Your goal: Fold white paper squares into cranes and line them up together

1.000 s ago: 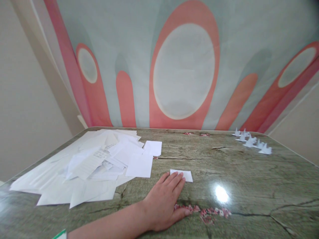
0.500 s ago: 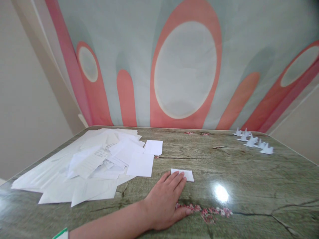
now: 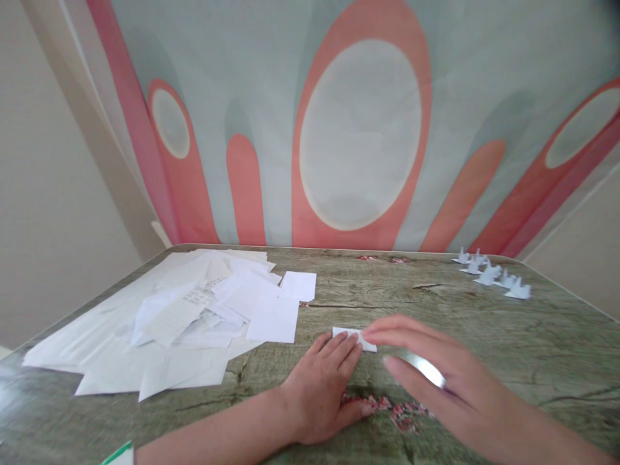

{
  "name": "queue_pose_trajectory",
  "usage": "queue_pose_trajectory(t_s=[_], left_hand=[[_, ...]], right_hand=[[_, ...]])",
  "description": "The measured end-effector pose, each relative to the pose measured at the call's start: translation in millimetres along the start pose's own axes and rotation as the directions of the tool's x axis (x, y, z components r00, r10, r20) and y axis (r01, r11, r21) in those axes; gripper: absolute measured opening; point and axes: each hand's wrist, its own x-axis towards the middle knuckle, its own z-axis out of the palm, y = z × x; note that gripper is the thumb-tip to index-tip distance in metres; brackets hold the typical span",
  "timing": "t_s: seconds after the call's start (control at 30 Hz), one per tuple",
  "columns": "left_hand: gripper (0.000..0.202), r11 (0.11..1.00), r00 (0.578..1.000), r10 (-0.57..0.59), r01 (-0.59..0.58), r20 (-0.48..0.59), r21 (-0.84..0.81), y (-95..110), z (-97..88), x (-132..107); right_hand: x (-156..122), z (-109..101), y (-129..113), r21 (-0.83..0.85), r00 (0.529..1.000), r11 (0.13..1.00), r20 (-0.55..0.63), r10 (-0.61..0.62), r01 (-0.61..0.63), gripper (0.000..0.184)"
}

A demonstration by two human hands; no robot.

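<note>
A small folded white paper [image 3: 369,345] lies flat on the wood-patterned table, partly covered by fingers. My left hand [image 3: 325,384] rests flat with its fingertips on the paper's left part, fingers stretched out and thumb spread toward the right. From the right comes my right hand [image 3: 448,371], slightly blurred, its thumb and fingers apart. Its fingertips are at the paper's upper right; whether they touch it I cannot tell. Nothing shows between the right thumb and fingers.
A spread pile of white paper sheets [image 3: 179,361] covers the table's left side, some printed. Two smaller sheets, one a square piece [image 3: 298,285], lie at its right edge. Several folded paper cranes [image 3: 488,274] stand at the far right. A patterned wall [image 3: 271,194] rises behind the table.
My right hand has come into view from the lower right and reached the folded paper. My left hand and the paper stay where they were.
</note>
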Motion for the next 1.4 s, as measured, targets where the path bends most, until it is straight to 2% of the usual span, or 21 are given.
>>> queue_pose_trajectory(t_s=[0.07,0.17,0.23,0.33,0.63,0.87,1.1,1.4], left_hand=[[0.072,1.0,1.0,0.005,-0.005,0.004,-0.001,0.0,-0.2,0.0],[0.073,1.0,1.0,0.001,-0.001,0.015,0.0,0.0,0.3,-0.5],[0.072,1.0,1.0,-0.002,0.002,0.024,-0.002,0.0,0.8,-0.7],[0.072,1.0,0.999,-0.007,0.007,0.033,0.003,-0.2,1.1,-0.3],[0.072,1.0,0.999,-0.004,0.004,0.032,0.002,-0.3,0.1,-0.3],[0.071,1.0,1.0,-0.003,0.002,0.02,0.022,-1.2,1.8,-0.3],[0.071,1.0,1.0,-0.003,0.002,0.024,0.021,-0.4,1.1,0.4],[0.07,1.0,1.0,0.001,-0.001,0.023,0.011,-1.5,-0.3,0.8]], right_hand=[[37.8,5.9,2.0,-0.078,0.997,0.996,0.06,0.038,-0.033,0.027],[58.8,22.3,11.0,-0.173,0.991,0.984,0.118,0.059,-0.038,0.032],[56.8,30.1,17.8,-0.197,0.99,0.98,0.127,0.064,-0.039,0.038],[53.4,31.2,24.1,-0.175,0.988,0.984,0.14,0.07,-0.045,0.041],[75.4,24.3,37.7,0.039,0.971,0.992,0.211,0.11,-0.121,0.052],[79.3,27.6,39.5,0.103,0.973,0.983,0.19,0.128,-0.149,0.046],[80.3,28.0,36.4,0.088,0.974,0.983,0.172,0.144,-0.161,0.034],[73.0,26.2,38.2,0.045,0.981,0.993,0.164,0.099,-0.107,0.03]])
